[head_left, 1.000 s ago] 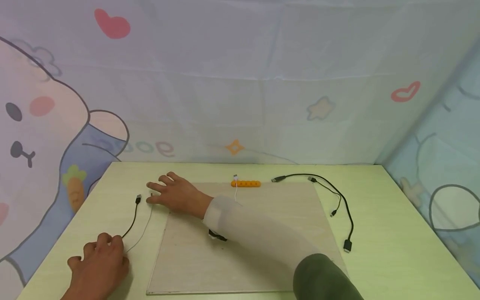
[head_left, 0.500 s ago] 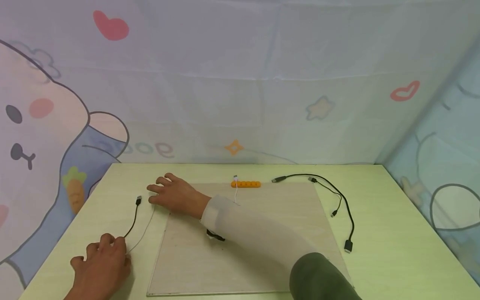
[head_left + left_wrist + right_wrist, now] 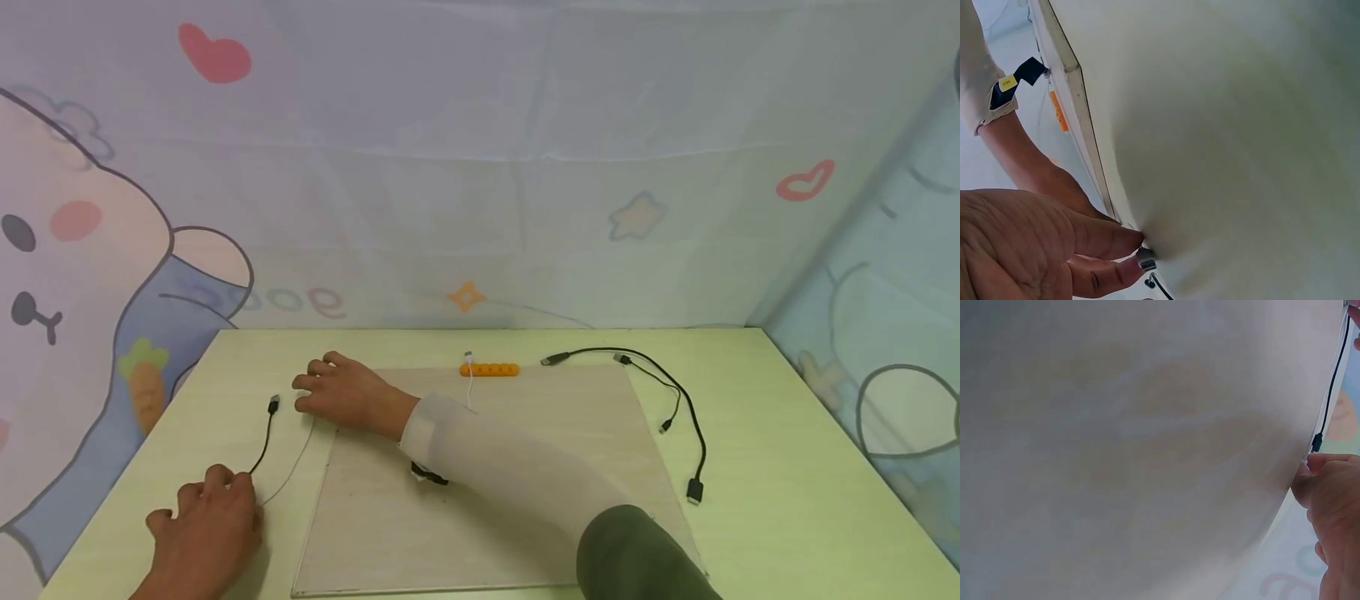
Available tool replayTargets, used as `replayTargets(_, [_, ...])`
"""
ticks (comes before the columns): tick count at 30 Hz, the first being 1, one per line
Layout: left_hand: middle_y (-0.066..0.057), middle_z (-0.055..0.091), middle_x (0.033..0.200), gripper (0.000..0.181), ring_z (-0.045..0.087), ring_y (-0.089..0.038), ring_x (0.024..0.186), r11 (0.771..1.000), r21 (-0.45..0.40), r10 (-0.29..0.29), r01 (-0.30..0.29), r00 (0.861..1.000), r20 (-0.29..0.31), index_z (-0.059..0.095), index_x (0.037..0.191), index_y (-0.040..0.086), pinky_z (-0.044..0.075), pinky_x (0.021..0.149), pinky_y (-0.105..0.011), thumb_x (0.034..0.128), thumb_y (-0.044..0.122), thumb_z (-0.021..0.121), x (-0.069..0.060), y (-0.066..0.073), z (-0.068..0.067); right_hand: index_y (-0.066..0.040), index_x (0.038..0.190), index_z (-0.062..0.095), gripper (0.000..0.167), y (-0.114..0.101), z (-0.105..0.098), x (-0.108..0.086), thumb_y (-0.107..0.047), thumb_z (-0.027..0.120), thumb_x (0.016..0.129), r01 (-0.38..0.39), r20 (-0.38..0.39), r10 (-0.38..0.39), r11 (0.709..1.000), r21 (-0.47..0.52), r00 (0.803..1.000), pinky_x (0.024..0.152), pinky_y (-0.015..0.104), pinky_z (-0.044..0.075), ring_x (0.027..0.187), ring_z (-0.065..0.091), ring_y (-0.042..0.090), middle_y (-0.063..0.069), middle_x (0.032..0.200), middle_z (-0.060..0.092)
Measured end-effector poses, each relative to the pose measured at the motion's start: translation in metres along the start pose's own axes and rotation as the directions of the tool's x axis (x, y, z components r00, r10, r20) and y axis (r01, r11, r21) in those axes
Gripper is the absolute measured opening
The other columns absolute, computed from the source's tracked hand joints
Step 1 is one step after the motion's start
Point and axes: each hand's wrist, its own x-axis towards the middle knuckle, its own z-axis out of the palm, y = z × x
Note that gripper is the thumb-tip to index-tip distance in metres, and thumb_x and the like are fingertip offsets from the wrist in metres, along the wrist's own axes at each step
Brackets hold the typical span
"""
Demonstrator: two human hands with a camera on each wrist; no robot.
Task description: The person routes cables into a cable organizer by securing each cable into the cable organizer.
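Note:
In the head view, a thin white cable point(image 3: 295, 468) runs along the left of the table between my two hands. My left hand point(image 3: 206, 529), low at the left, pinches a small grey-white connector point(image 3: 1146, 259) between thumb and finger, as the left wrist view shows. Farther up, my right hand point(image 3: 348, 396) reaches across and pinches the other end of the white cable; the right wrist view shows a pale bit of it point(image 3: 1304, 467) at the fingertips. A black USB cable point(image 3: 267, 439) lies beside the white one, its lower end hidden behind my left hand.
A thin board point(image 3: 375, 533) covers the middle of the table. At its back edge sits an orange cable holder point(image 3: 495, 369) with a white USB cable point(image 3: 470, 379) across its left end. Two black cables point(image 3: 693, 425) lie at the right. A patterned cloth point(image 3: 390, 208) hangs behind.
My right fingers have drawn together over the white cable's far end, which showed beyond them a second ago. My left hand has shifted slightly to the right.

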Motion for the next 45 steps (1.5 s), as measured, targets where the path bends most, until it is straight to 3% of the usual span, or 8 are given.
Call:
replayTargets(16, [-0.037, 0.049, 0.133, 0.022, 0.045, -0.072, 0.126, 1.000, -0.009, -0.025, 0.026, 0.996, 0.084, 0.063, 0.116, -0.007, 0.038, 0.088, -0.083, 0.1016, 0.009, 0.069, 0.001, -0.012, 0.001, -0.048, 0.139, 0.072, 0.034, 0.003, 0.000, -0.004, -0.025, 0.054, 0.121, 0.000, 0.006, 0.000, 1.000, -0.001, 1.000, 0.127, 0.031, 0.040, 0.146, 0.054, 0.009, -0.018, 0.165, 0.056])
replayTargets(30, [-0.036, 0.052, 0.132, 0.027, 0.047, -0.071, 0.126, 0.999, 0.009, -0.047, 0.047, 0.995, 0.084, 0.066, 0.119, -0.008, 0.039, 0.091, -0.087, 0.0993, 0.009, 0.070, 0.001, -0.014, 0.004, -0.048, 0.137, 0.071, 0.030, 0.003, 0.003, -0.008, -0.031, 0.052, 0.122, 0.001, -0.029, -0.001, 1.000, -0.012, 1.000, 0.132, 0.043, 0.037, 0.157, 0.048, 0.013, -0.018, 0.163, 0.056])
replayTargets(45, [-0.035, 0.053, 0.134, 0.033, 0.044, -0.070, 0.133, 0.997, 0.058, -0.048, 0.044, 0.997, 0.064, 0.066, 0.119, -0.010, 0.036, 0.099, -0.091, 0.0978, 0.014, 0.073, 0.003, -0.006, 0.005, -0.052, 0.145, 0.061, 0.036, 0.008, 0.005, -0.023, -0.027, 0.046, 0.123, -0.009, -0.022, 0.008, 0.997, -0.078, 1.000, 0.133, 0.049, 0.038, 0.162, 0.045, 0.018, -0.018, 0.166, 0.051])
